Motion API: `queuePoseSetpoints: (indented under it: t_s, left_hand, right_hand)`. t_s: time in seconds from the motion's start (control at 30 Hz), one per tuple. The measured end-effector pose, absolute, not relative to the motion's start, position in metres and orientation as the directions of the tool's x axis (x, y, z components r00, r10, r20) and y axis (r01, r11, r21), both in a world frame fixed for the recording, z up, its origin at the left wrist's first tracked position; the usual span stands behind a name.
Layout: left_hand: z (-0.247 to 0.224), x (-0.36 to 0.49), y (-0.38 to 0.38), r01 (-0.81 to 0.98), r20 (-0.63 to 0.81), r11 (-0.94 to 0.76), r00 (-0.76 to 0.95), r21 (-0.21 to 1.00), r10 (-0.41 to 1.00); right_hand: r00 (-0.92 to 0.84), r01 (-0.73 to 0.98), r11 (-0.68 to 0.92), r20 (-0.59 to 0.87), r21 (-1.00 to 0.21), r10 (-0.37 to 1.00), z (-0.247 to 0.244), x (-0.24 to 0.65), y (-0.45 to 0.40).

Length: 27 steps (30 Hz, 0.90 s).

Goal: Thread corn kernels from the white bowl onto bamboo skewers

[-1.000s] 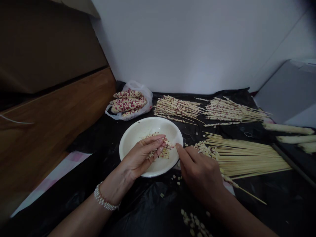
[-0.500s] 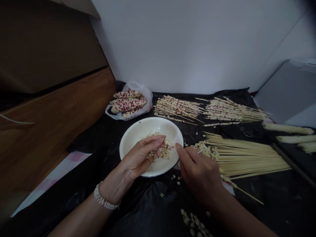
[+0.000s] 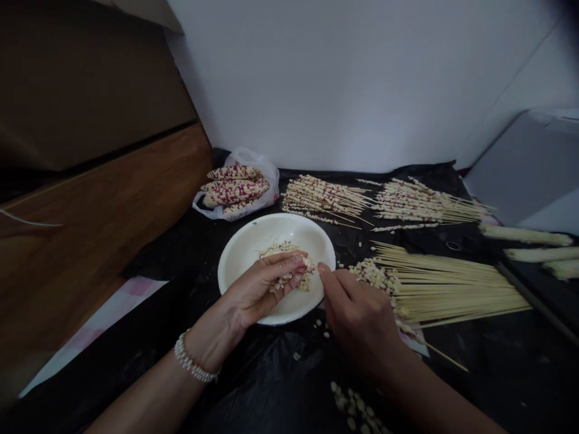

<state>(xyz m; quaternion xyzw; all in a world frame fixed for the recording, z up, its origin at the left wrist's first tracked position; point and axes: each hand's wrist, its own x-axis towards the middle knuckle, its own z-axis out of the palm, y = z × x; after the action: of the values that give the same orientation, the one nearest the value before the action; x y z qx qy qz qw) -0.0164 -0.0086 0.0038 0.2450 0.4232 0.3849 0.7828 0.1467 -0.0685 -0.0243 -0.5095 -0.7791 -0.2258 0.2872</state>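
My left hand is over the white bowl, thumb and fingertips pinched at a pale corn kernel; the small piece is hard to see. Loose kernels lie in the bowl beneath. At the bowl's right rim my right hand is closed around a bamboo skewer, its fingertips close to those of the left. Threaded kernels and the bare end of this skewer stick out behind the right hand. The hand hides the middle of the skewer, and its tip is too small to make out.
Corn cobs sit in a plastic bag. Two piles of threaded skewers lie along the wall. Bare skewers lie at right beside a kernel heap. Stripped cobs are at far right, on black plastic sheeting.
My right hand has shifted slightly left toward the left hand, and the skewer's bare end has moved left with it. My left hand stays almost in place.
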Motion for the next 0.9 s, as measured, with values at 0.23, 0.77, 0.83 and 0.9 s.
queuePoseSetpoints:
  t_s: [0.23,0.77,0.83,0.9]
  left_hand:
    - [0.005,-0.012,-0.011,-0.468,-0.451,0.540,0.298,0.700,0.841]
    - [0.008,-0.037,0.015,-0.777,-0.501,0.414,0.149,0.474,0.852]
    - [0.006,-0.036,0.015,-0.783,-0.498,0.417,0.159,0.462,0.852]
    - [0.005,-0.036,0.015,-0.788,-0.497,0.414,0.160,0.456,0.853]
  right_hand:
    - [-0.330,0.932,0.348,0.628,0.099,0.705,-0.019,0.146,-0.067]
    - [-0.293,0.864,0.259,-0.014,-0.432,0.956,0.019,0.224,-0.061]
    - [-0.340,0.831,0.286,-0.027,-0.478,0.940,0.022,0.225,-0.060]
    - [-0.328,0.829,0.295,0.015,-0.475,0.945,0.022,0.223,-0.059]
